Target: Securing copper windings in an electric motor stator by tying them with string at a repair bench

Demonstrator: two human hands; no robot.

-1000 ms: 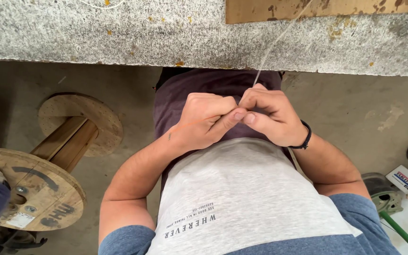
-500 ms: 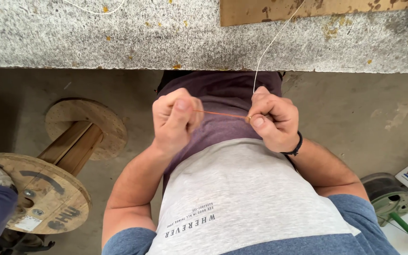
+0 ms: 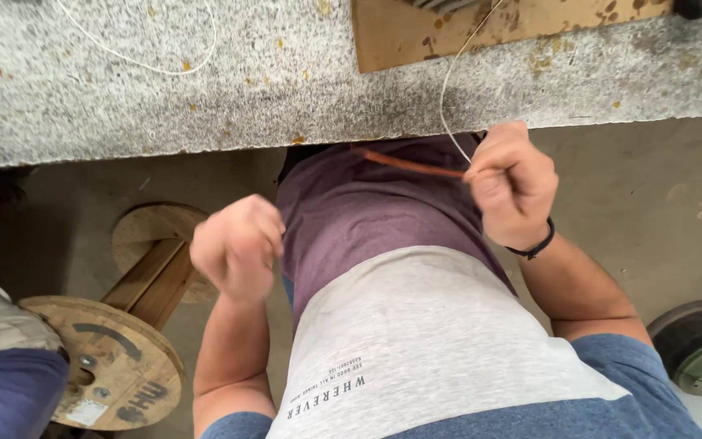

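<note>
Hands were pulled apart compared with half a second before, when both were pinched together on the strand at chest level. The left hand [image 3: 237, 248] was dropped away to the side, blurred, loosely curled, with nothing seen in it. The right hand [image 3: 509, 183] was closed in a fist on the white wire [image 3: 446, 97], with a bared copper strand [image 3: 408, 162] sticking out leftward from the grip. Judged: insulation was stripped off that end. Farther out, the wire was run up over the granite bench [image 3: 205, 97] past the cardboard sheet [image 3: 416, 36]. A wooden cable reel [image 3: 115, 358] was left on the floor.
</note>
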